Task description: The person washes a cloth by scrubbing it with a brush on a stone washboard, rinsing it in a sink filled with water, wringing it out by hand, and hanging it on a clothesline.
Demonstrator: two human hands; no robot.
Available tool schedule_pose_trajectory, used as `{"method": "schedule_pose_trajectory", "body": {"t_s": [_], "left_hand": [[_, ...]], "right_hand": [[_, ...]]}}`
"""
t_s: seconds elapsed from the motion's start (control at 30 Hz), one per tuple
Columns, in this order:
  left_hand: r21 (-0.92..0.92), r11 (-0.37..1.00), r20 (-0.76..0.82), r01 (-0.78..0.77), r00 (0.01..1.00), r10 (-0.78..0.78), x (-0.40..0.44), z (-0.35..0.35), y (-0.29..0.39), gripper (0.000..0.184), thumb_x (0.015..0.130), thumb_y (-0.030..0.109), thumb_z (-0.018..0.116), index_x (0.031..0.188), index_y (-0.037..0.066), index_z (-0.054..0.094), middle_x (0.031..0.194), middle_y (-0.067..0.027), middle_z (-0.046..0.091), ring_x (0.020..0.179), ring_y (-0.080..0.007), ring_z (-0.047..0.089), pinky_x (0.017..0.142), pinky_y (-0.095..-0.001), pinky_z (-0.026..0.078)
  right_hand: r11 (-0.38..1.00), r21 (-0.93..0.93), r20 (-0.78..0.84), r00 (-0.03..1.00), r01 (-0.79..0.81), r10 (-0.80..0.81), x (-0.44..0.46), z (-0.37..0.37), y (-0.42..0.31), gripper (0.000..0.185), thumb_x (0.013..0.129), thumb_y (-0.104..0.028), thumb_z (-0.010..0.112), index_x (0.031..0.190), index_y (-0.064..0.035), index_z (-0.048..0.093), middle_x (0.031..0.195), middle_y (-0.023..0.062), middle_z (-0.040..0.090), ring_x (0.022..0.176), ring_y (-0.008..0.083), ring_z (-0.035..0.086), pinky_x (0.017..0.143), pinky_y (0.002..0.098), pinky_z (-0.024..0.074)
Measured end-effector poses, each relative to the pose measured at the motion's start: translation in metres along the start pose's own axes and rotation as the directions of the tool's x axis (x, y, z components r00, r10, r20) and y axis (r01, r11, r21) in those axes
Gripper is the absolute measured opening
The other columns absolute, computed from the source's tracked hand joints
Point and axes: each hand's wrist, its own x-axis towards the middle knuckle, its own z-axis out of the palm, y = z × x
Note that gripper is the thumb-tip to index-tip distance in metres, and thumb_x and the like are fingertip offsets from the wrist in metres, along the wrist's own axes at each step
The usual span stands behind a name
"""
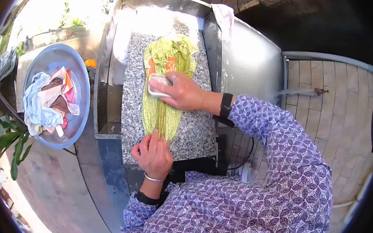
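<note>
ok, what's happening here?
The person's right hand holds a pale, rounded block against a yellow-green patterned cloth on a speckled grey stone slab. The left hand is on the cloth's near end. Left of the slab, a blue plastic basin holds crumpled mixed-colour fabrics.

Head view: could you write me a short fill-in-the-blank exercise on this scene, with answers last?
1. The pale block is in the ____ hand.
2. The cloth on the speckled slab is mainly ____ in colour.
3. In the picture, the basin stands on the slab's ____ side.
4. The patterned sleeve is white and ____.

Missing words: right; yellow-green; left; purple.
</note>
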Motion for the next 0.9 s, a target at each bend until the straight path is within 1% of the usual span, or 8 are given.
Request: {"method": "schedule_pose_trajectory", "body": {"t_s": [0.1, 0.23, 0.3, 0.47, 0.5, 0.63, 0.8, 0.9], "left_hand": [[0.031, 1.0, -0.004, 0.004, 1.0, -0.004, -0.002, 0.001, -0.003, 0.019, 0.078, 0.015, 0.063, 0.096, 0.007, 0.066, 0.11, -0.0069, 0.065, 0.099, -0.0249, 0.058, 0.086, -0.0398, 0.034], [-0.015, 1.0, -0.023, 0.026, 0.999, -0.027, 0.002, -0.001, 0.002, 0.019, 0.079, 0.017, 0.063, 0.095, 0.007, 0.066, 0.11, -0.0069, 0.065, 0.098, -0.0245, 0.058, 0.086, -0.0395, 0.034], [-0.016, 0.999, -0.021, 0.028, 0.999, -0.028, 0.005, -0.001, 0.002, 0.019, 0.079, 0.016, 0.064, 0.095, 0.007, 0.066, 0.11, -0.007, 0.065, 0.098, -0.0244, 0.059, 0.086, -0.0391, 0.035], [0.031, 0.999, 0.002, 0.023, 1.0, -0.023, 0.003, 0.003, 0.0, 0.019, 0.077, 0.014, 0.066, 0.095, 0.007, 0.067, 0.109, -0.0072, 0.065, 0.097, -0.0244, 0.059, 0.085, -0.038, 0.036], [0.017, 1.0, -0.018, 0.019, 1.0, -0.019, 0.003, 0.002, -0.001, 0.019, 0.077, 0.014, 0.066, 0.095, 0.007, 0.067, 0.109, -0.0072, 0.065, 0.097, -0.0243, 0.059, 0.084, -0.0377, 0.036], [-0.008, 1.0, -0.047, 0.008, 0.999, -0.008, 0.003, -0.001, 0.002, 0.02, 0.076, 0.013, 0.066, 0.095, 0.007, 0.067, 0.11, -0.0073, 0.065, 0.097, -0.024, 0.059, 0.084, -0.0371, 0.037], [0.001, 1.0, -0.009, 0.003, 1.0, -0.003, 0.001, -0.003, -0.001, 0.02, 0.076, 0.014, 0.066, 0.094, 0.007, 0.067, 0.11, -0.0072, 0.065, 0.097, -0.0246, 0.059, 0.084, -0.0377, 0.036], [0.015, 1.0, -0.008, -0.011, 1.0, 0.011, 0.001, 0.006, -0.001, 0.018, 0.076, 0.014, 0.066, 0.093, 0.007, 0.067, 0.109, -0.0069, 0.065, 0.097, -0.0249, 0.059, 0.085, -0.0383, 0.036]], "right_hand": [[0.821, -0.29, -0.07, 0.867, -0.492, 0.494, 0.062, 0.015, 0.109, 0.05, 0.088, -0.038, 0.057, 0.136, -0.0218, 0.051, 0.105, 0.0274, 0.059, 0.091, 0.0397, 0.06, 0.076, 0.0458, 0.0507], [0.765, -0.095, 0.21, 0.738, -0.637, 0.641, 0.066, 0.002, 0.093, 0.051, 0.091, -0.038, 0.053, 0.14, -0.0234, 0.046, 0.103, 0.0265, 0.057, 0.09, 0.0371, 0.06, 0.076, 0.0426, 0.05], [0.966, -0.123, 0.246, 0.937, -0.225, 0.25, 0.012, -0.022, -0.008, 0.05, 0.09, -0.04, 0.053, 0.138, -0.0257, 0.046, 0.1, 0.0207, 0.053, 0.086, 0.0358, 0.06, 0.075, 0.0451, 0.05], [0.988, -0.104, -0.044, 0.993, -0.113, 0.109, 0.007, 0.015, 0.034, 0.05, 0.09, -0.039, 0.054, 0.136, -0.0235, 0.047, 0.096, 0.0218, 0.055, 0.087, 0.0357, 0.058, 0.074, 0.0456, 0.0487], [0.876, -0.109, 0.042, 0.879, -0.469, 0.476, 0.035, 0.015, 0.069, 0.049, 0.089, -0.037, 0.058, 0.135, -0.0244, 0.05, 0.1, 0.0244, 0.056, 0.089, 0.038, 0.059, 0.077, 0.0459, 0.05], [0.742, -0.258, 0.069, 0.754, -0.619, 0.653, 0.068, 0.012, 0.124, 0.05, 0.092, -0.042, 0.05, 0.139, -0.0262, 0.046, 0.104, 0.0238, 0.056, 0.094, 0.0369, 0.06, 0.08, 0.0458, 0.0496], [0.994, 0.043, 0.034, 0.994, 0.099, -0.1, -0.017, -0.012, -0.037, 0.056, 0.086, -0.035, 0.063, 0.139, -0.0256, 0.047, 0.103, 0.0235, 0.051, 0.089, 0.0381, 0.06, 0.078, 0.045, 0.0496], [0.983, -0.069, -0.104, 0.981, -0.173, 0.165, 0.01, 0.016, 0.036, 0.053, 0.086, -0.033, 0.064, 0.136, -0.0247, 0.05, 0.102, 0.0253, 0.053, 0.084, 0.0375, 0.059, 0.074, 0.0451, 0.0499]]}}
